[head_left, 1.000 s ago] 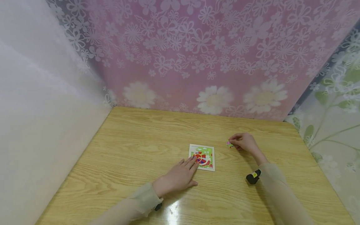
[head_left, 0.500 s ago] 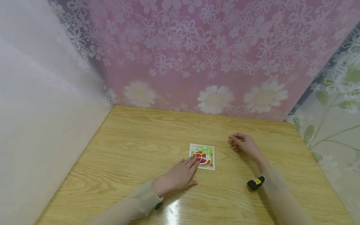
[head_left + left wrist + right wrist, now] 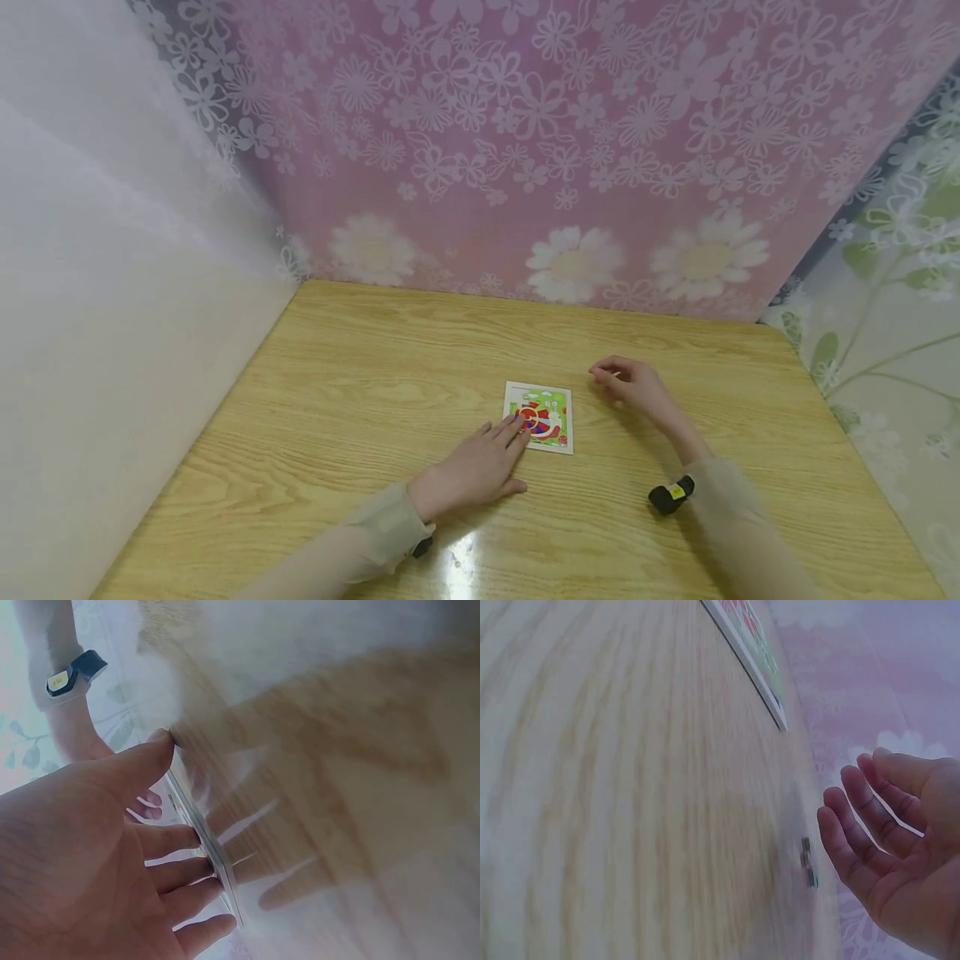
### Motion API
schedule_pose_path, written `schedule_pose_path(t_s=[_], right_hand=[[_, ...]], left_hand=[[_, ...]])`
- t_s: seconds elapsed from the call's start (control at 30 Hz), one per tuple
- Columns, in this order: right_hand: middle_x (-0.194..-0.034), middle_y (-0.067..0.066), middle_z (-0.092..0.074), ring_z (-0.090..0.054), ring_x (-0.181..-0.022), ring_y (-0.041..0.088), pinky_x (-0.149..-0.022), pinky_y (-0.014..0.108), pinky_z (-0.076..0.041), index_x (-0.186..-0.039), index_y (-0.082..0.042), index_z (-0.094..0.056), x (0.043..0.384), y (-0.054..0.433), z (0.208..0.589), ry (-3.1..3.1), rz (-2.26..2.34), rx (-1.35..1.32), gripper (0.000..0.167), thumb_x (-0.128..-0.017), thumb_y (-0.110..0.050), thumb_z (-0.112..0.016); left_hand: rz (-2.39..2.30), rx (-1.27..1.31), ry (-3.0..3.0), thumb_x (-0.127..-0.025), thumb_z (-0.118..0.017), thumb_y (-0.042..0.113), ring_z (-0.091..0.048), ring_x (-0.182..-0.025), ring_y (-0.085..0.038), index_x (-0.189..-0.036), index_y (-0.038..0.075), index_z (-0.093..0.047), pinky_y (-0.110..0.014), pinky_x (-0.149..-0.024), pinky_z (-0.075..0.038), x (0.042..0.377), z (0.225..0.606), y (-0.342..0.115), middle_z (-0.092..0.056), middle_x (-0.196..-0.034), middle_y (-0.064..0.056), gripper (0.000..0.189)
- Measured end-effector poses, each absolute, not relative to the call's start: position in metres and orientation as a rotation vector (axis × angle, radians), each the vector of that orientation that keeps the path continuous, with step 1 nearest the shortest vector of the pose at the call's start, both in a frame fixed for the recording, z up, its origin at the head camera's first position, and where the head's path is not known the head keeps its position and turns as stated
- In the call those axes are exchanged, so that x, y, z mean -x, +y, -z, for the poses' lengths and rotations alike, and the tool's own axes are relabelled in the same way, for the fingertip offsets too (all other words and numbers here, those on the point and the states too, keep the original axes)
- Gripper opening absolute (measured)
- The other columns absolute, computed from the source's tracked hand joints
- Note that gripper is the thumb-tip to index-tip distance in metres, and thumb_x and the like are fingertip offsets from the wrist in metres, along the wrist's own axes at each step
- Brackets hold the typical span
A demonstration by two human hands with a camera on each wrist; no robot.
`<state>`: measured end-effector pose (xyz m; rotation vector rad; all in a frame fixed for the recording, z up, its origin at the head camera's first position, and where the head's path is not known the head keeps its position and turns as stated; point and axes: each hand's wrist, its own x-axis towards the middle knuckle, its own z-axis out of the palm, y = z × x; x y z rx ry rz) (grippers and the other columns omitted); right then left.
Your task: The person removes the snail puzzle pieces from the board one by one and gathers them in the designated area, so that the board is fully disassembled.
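A small framed snail jigsaw puzzle (image 3: 557, 402), mainly green, red and white, lies flat on the table. My left hand (image 3: 474, 471) rests its straight fingertips on the puzzle's near-left side, covering that corner. In the left wrist view those fingers lie over the thin edge of the puzzle board (image 3: 201, 827). My right hand (image 3: 636, 390) hovers to the right of the puzzle with fingers bent, thumb and index fingertips close together. Whether they pinch a small piece, I cannot tell. Beneath it, small puzzle pieces (image 3: 808, 862) lie on the table in the right wrist view, hidden in the head view.
The wood-grain table (image 3: 360, 375) meets a pink floral curtain (image 3: 480, 167) at the back. Pale cloth (image 3: 150, 292) hangs along the left side, and a leaf-patterned curtain (image 3: 900, 333) along the right. A black wrist camera (image 3: 667, 495) sits on the right sleeve.
My right hand has moved left, toward the puzzle, from the small pieces it was touching; they no longer show in the head view. My left hand and the puzzle have stayed put.
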<state>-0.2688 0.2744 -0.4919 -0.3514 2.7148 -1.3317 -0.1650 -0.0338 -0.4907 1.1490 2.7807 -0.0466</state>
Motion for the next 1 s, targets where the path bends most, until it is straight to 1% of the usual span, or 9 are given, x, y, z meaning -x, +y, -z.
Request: schedule_pose_path(t_s=[0.2, 0.37, 0.47, 0.6, 0.77, 0.87, 0.93, 1.0], right_hand=[[-0.106, 0.019, -0.072, -0.071, -0.088, 0.03, -0.07, 0.038, -0.059, -0.119, -0.001, -0.07, 0.269, 0.258, 0.485, 2.702, 1.347, 0.435, 0.032, -0.103, -0.028, -0.061], [-0.106, 0.015, -0.073, -0.07, -0.089, 0.03, -0.073, 0.039, -0.06, -0.118, -0.003, -0.071, 0.273, 0.244, 0.482, 2.678, 1.36, 0.446, 0.033, -0.102, -0.031, -0.063], [-0.107, 0.015, -0.073, -0.07, -0.09, 0.03, -0.075, 0.039, -0.061, -0.119, -0.003, -0.071, 0.275, 0.236, 0.481, 2.66, 1.368, 0.479, 0.033, -0.102, -0.03, -0.063], [-0.107, 0.017, -0.073, -0.07, -0.089, 0.029, -0.075, 0.039, -0.061, -0.119, -0.002, -0.071, 0.277, 0.228, 0.481, 2.652, 1.362, 0.529, 0.032, -0.102, -0.028, -0.064], [-0.107, 0.012, -0.074, -0.07, -0.088, 0.024, -0.073, 0.034, -0.059, -0.116, -0.006, -0.073, 0.28, 0.221, 0.483, 2.693, 1.305, 0.556, 0.029, -0.101, -0.029, -0.065], [-0.111, 0.009, -0.074, -0.07, -0.09, 0.022, -0.076, 0.033, -0.057, -0.115, -0.009, -0.074, 0.283, 0.217, 0.486, 2.717, 1.24, 0.589, 0.027, -0.1, -0.03, -0.065], [-0.114, 0.008, -0.073, -0.07, -0.093, 0.022, -0.079, 0.036, -0.056, -0.116, -0.011, -0.075, 0.284, 0.214, 0.487, 2.715, 1.2, 0.605, 0.026, -0.1, -0.03, -0.065], [-0.117, 0.008, -0.073, -0.069, -0.097, 0.023, -0.084, 0.039, -0.056, -0.116, -0.013, -0.075, 0.283, 0.211, 0.489, 2.697, 1.174, 0.606, 0.026, -0.1, -0.031, -0.065]], left_hand=[[0.014, -1.15, 2.772, -0.101, -0.05, 0.056, -0.029, -0.151, -0.028, -0.157, 0.006, -0.035, -0.047, -0.119, -0.033, 0.168, 0.489, -0.033, -0.027, -0.165, -0.014, 0.077], [-0.011, -1.164, 2.818, -0.1, -0.053, 0.056, -0.043, -0.143, -0.027, -0.149, 0.007, -0.046, -0.049, -0.114, -0.04, 0.174, 0.487, -0.03, -0.042, -0.156, -0.011, 0.069], [-0.013, -1.156, 2.846, -0.1, -0.054, 0.056, -0.047, -0.138, -0.026, -0.144, 0.009, -0.051, -0.047, -0.112, -0.042, 0.176, 0.485, -0.028, -0.047, -0.151, -0.01, 0.065], [-0.041, -1.134, 2.856, -0.1, -0.054, 0.056, -0.045, -0.14, -0.027, -0.146, 0.008, -0.05, -0.049, -0.113, -0.041, 0.177, 0.481, -0.025, -0.045, -0.153, -0.011, 0.067], [-0.087, -1.17, 2.816, -0.101, -0.054, 0.054, -0.039, -0.146, -0.025, -0.154, 0.01, -0.043, -0.052, -0.116, -0.036, 0.177, 0.475, -0.018, -0.04, -0.159, -0.007, 0.07], [-0.079, -1.172, 2.767, -0.101, -0.053, 0.054, -0.032, -0.151, -0.023, -0.158, 0.012, -0.037, -0.053, -0.118, -0.032, 0.178, 0.474, -0.013, -0.032, -0.164, -0.006, 0.072], [-0.052, -1.158, 2.739, -0.101, -0.051, 0.056, -0.029, -0.152, -0.023, -0.159, 0.013, -0.034, -0.053, -0.119, -0.03, 0.177, 0.476, -0.01, -0.028, -0.166, -0.006, 0.074], [-0.034, -1.134, 2.722, -0.101, -0.051, 0.057, -0.028, -0.152, -0.022, -0.16, 0.014, -0.033, -0.053, -0.119, -0.029, 0.176, 0.479, -0.008, -0.028, -0.166, -0.005, 0.075]])
